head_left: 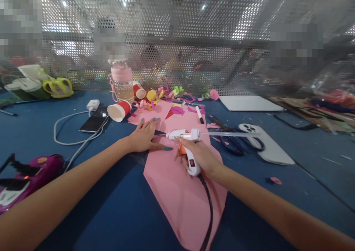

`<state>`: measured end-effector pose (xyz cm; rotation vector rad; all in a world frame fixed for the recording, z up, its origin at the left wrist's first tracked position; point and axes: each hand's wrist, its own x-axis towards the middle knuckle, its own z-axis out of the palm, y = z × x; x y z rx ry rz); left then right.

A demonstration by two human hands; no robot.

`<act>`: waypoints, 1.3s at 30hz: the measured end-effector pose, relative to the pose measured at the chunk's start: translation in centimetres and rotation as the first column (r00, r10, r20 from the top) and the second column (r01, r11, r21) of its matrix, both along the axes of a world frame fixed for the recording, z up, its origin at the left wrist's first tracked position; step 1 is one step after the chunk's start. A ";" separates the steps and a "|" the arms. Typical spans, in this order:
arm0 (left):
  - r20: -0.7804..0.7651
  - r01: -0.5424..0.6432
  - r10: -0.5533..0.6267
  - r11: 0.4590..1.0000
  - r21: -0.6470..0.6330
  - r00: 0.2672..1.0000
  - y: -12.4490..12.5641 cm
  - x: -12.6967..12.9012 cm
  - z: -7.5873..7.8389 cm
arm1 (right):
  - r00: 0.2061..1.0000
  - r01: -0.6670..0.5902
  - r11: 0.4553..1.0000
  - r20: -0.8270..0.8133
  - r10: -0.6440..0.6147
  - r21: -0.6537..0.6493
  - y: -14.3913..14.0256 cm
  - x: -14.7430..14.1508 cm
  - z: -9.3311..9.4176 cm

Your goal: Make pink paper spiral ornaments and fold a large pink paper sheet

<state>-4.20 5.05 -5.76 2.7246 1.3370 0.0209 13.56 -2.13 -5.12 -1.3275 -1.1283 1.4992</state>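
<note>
A white hot glue gun (193, 162) is in my right hand (201, 155), with its orange trigger under my fingers. A long clear glue stick (230, 134) juts from its back end to the right, and its nozzle points left toward my left hand (142, 136). That hand lies flat, fingers stretched, on the left edge of the pink paper (177, 192). The gun is held over this large sheet, and its black cord (210, 210) runs down across it. Whatever lies right at the nozzle tip is too small to make out.
Behind my hands are pink and yellow paper scraps (166, 94), a marker (199, 115), a red paper cup (119, 110) and a pink-lidded bottle (122, 81). Scissors (235, 145) and a white phone (273, 147) lie right; a black phone (95, 118) charges left. A perforated metal screen (177, 33) stands behind.
</note>
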 end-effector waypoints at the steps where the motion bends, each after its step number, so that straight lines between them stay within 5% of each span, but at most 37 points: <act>1: -0.007 -0.001 0.001 1.000 0.000 1.000 0.0 0.0 0.0 | 1.000 -0.005 1.000 0.008 0.005 0.010 0.0 0.0 0.0; 39: -0.014 0.018 -0.018 1.000 -0.009 1.000 -0.1 0.1 0.2 | 0.989 0.132 0.990 0.062 -0.134 0.045 -0.5 0.0 -0.2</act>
